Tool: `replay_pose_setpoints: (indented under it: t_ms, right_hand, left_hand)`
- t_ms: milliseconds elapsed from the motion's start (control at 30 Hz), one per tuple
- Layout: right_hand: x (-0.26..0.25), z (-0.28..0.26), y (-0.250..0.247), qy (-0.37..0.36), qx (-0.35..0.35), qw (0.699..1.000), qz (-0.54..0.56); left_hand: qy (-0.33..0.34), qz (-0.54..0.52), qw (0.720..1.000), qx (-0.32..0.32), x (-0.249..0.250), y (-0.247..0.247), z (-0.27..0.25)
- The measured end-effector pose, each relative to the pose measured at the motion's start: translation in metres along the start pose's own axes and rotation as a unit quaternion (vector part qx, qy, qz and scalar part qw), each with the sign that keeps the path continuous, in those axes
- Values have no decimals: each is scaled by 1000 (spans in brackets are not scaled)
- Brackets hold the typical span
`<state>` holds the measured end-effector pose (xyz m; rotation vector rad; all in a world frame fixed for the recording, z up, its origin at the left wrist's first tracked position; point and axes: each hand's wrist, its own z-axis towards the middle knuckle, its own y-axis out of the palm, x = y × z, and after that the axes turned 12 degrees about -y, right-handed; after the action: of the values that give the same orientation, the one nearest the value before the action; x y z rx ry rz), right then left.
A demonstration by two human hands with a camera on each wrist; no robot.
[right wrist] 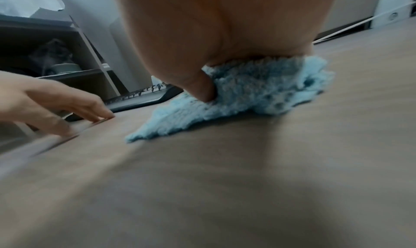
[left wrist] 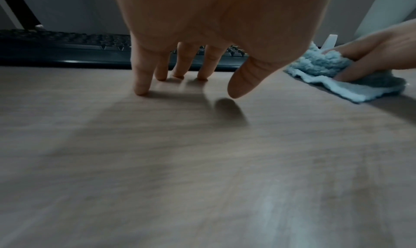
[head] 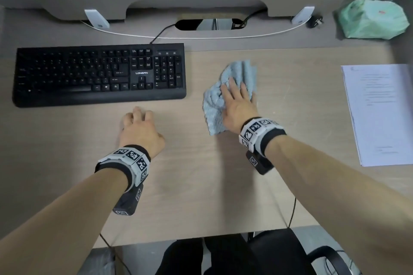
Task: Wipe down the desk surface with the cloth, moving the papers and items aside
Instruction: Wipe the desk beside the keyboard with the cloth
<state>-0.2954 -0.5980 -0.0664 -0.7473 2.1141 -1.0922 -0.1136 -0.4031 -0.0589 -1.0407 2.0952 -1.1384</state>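
Observation:
A crumpled light-blue cloth (head: 240,71) (left wrist: 319,65) (right wrist: 247,91) lies on the wood-grain desk (head: 201,174), right of centre. My right hand (head: 237,98) (right wrist: 225,29) presses flat on the cloth, fingers spread and straight, the thumb dug into its left side. My left hand (head: 139,127) (left wrist: 225,38) holds nothing. Its loosely bent fingertips rest on the bare desk just in front of the black keyboard (head: 98,73). A stack of printed papers (head: 380,114) lies at the desk's right edge, apart from both hands.
A green plastic bag (head: 371,20) sits at the back right corner. Two white monitor feet (head: 97,18) (head: 302,14), a white cable and a cable hole (head: 210,24) line the back. A black chair (head: 279,252) is below the desk's front edge.

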Motion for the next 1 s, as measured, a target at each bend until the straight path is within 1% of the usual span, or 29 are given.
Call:
replay_pose_setpoints:
  t_ms: [33,67,100,200,267,300,333,400,467,533,567,600,633,667,700,733,800,867,900,933,967,1000]
  right_hand:
    - [7,-8,4,-14,3,1000,-2]
    - [19,-15,5,-11,10,1000,1]
    - [34,-20,4,12,23,1000,9]
    - [97,-31,-6,147,57,987,38]
    - [132,-36,-12,226,50,972,41]
    - [139,-37,-11,249,45,967,38]
    - [137,-36,-10,260,45,964,38]
    - [104,-33,-2,248,53,967,39]
    - [48,-33,12,175,44,983,28]
    - [-8,-41,27,73,24,997,8]
    - [-22,-47,36,29,12,999,-6]
    - [-27,-54,42,1,7,1000,-14]
    - [-22,-62,44,-10,6,1000,-11]
    - [-9,-69,46,-3,12,1000,-6]
    - [7,-77,46,22,23,999,4]
    - [25,-87,47,66,39,997,20]
    - [53,-106,46,175,68,980,62]
    - [59,-114,46,252,83,959,96]
    - [51,-112,48,268,83,953,111]
    - [34,-109,48,269,77,952,121]
    - [11,-105,52,251,67,958,118]
    - [-17,-103,58,211,55,971,100]
  left_hand:
    - [0,1,1000,-1,1,0,0]
    - [-2,0,1000,-3,1,-1,-1]
    - [-4,-3,1000,-5,1,-1,-1]
    - [-1,-6,1000,-4,1,-1,-1]
    - [1,2,1000,-3,0,0,-1]
    - [2,8,1000,-3,0,1,-1]
    - [4,11,1000,-1,-1,2,-1]
    - [13,18,1000,4,-1,3,-1]
    - [17,26,1000,5,-1,2,-2]
    - [26,34,999,9,-3,0,-2]
    - [37,39,998,14,-4,0,-2]
    - [47,42,998,19,-6,-1,-2]
    - [55,45,997,20,-9,-1,-2]
    - [60,47,997,19,-12,-2,-2]
    - [67,47,996,20,-15,-3,-1]
    - [77,48,996,23,-19,-3,0]
    - [97,53,993,27,-26,-3,0]
    - [109,51,992,24,-32,-2,2]
    - [116,48,992,23,-34,-2,3]
    - [124,45,991,25,-37,-1,4]
    - [131,41,990,28,-41,-2,5]
    - [137,36,989,29,-43,-2,6]
